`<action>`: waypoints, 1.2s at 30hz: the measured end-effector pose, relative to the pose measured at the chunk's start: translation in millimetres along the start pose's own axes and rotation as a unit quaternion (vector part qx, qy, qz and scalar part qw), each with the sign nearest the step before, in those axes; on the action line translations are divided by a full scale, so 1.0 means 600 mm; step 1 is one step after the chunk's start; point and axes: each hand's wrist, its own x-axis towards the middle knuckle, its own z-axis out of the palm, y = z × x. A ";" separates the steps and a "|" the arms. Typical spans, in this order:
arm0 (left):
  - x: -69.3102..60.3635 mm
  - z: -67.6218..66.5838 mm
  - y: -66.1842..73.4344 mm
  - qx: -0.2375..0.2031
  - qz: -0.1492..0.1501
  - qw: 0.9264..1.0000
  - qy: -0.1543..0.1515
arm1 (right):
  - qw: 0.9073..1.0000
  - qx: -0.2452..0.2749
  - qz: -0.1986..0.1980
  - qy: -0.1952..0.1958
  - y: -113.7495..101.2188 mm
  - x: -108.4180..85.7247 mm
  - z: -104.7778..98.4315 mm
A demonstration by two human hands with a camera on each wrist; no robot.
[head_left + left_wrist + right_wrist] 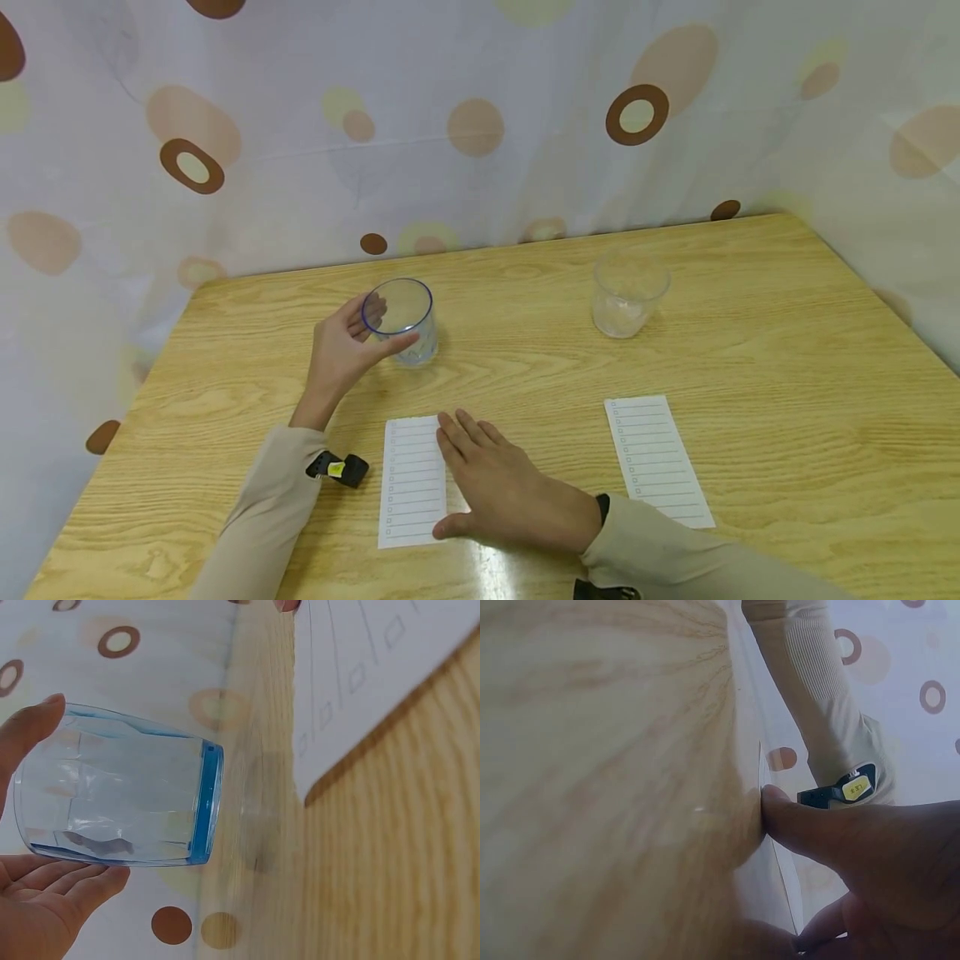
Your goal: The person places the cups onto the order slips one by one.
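Observation:
My left hand (pixel 343 346) holds a clear drinking glass (pixel 420 337) with a blue rim, upright, thumb in front and fingers behind. In the left wrist view the glass (pixel 142 795) shows a blue base; whether that base touches the table I cannot tell. My right hand (pixel 502 487) lies with straight fingers over the right edge of a white lined checklist sheet (pixel 412 483), thumb near its lower right corner. The right wrist view shows the thumb of the right hand (pixel 862 855) at the edge of the sheet (pixel 786 881).
A second clear glass (pixel 626 304) stands at the back right of the wooden table (pixel 517 367). Another lined sheet (pixel 656 450) lies in front of it, by the right forearm. Behind the table hangs a spotted curtain (pixel 420 83).

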 end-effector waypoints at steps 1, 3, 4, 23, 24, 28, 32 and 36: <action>-0.001 0.000 0.000 -0.001 0.001 1.000 0.000 | 1.000 -0.001 0.000 0.000 0.000 0.000 0.000; -0.004 0.000 0.001 -0.003 0.001 1.000 -0.001 | 1.000 0.000 -0.001 0.001 0.001 0.000 0.000; -0.005 0.000 0.002 -0.003 0.001 1.000 -0.002 | 1.000 0.001 -0.001 0.001 0.001 0.000 0.001; -0.031 -0.010 0.014 -0.002 0.013 1.000 -0.009 | 1.000 0.008 -0.003 0.005 0.002 0.003 0.002; -0.032 -0.011 0.014 -0.003 0.014 1.000 -0.009 | 1.000 0.009 -0.003 0.003 0.002 0.003 0.002; -0.037 -0.015 0.014 0.002 0.019 1.000 -0.007 | 1.000 0.012 -0.002 -0.003 0.002 0.004 0.002; -0.044 -0.022 0.014 0.013 0.022 1.000 -0.005 | 1.000 0.015 -0.004 -0.004 0.002 0.004 0.002; -0.053 -0.030 0.015 0.020 0.030 0.999 -0.001 | 1.000 0.015 -0.006 -0.003 0.001 0.005 0.001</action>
